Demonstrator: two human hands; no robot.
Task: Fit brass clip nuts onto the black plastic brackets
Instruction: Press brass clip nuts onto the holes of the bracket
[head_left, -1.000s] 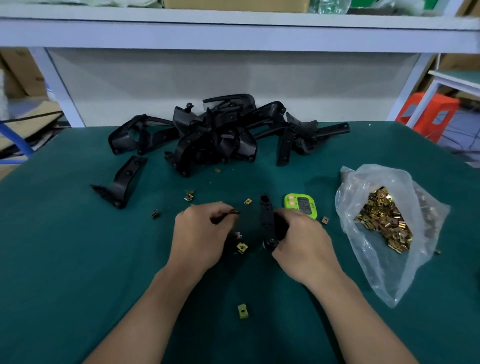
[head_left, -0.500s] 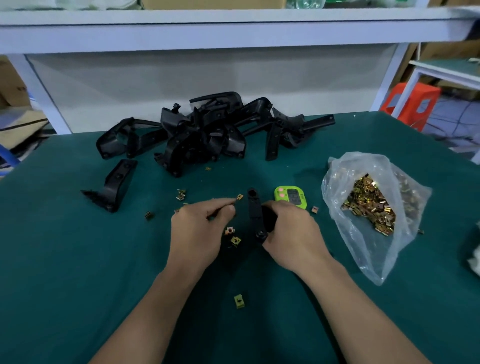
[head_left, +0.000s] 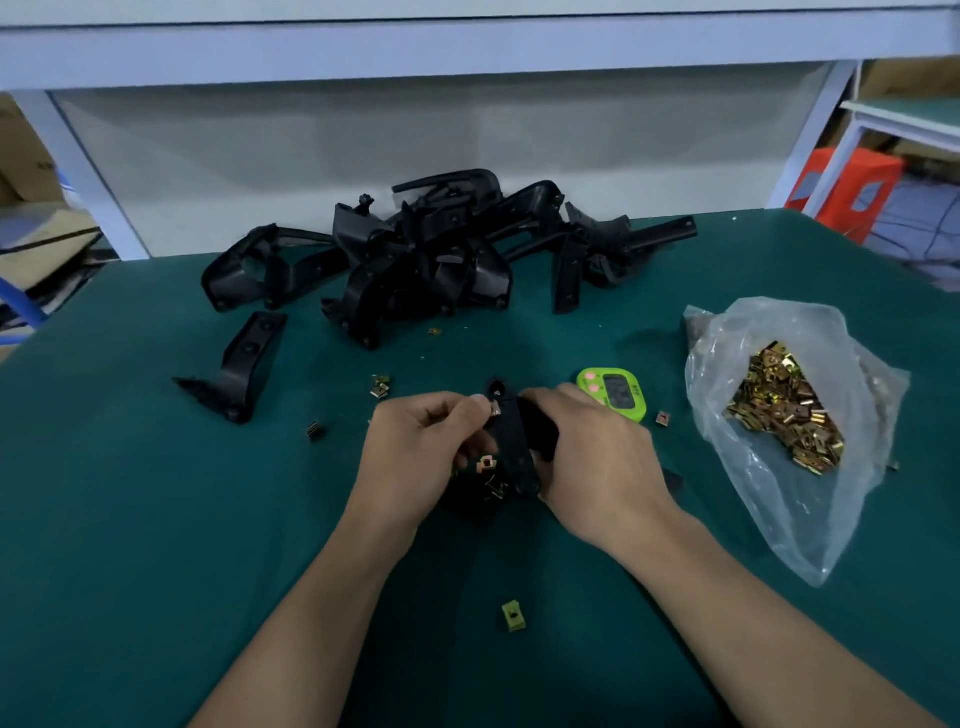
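My right hand grips a black plastic bracket, which stands nearly upright over the green mat. My left hand pinches a brass clip nut between thumb and forefinger and holds it against the bracket's left edge near its top. Loose clip nuts lie on the mat just below my left fingers. A pile of black brackets lies at the back of the table, and a single bracket lies to the left of it.
A clear plastic bag full of brass clip nuts lies at the right. A green timer sits behind my right hand. Stray clip nuts dot the mat, one near me and one at mid left.
My left hand has moved right with the clip nut, from a small gap beside the bracket to touching its edge. My right hand keeps its grip on the bracket.
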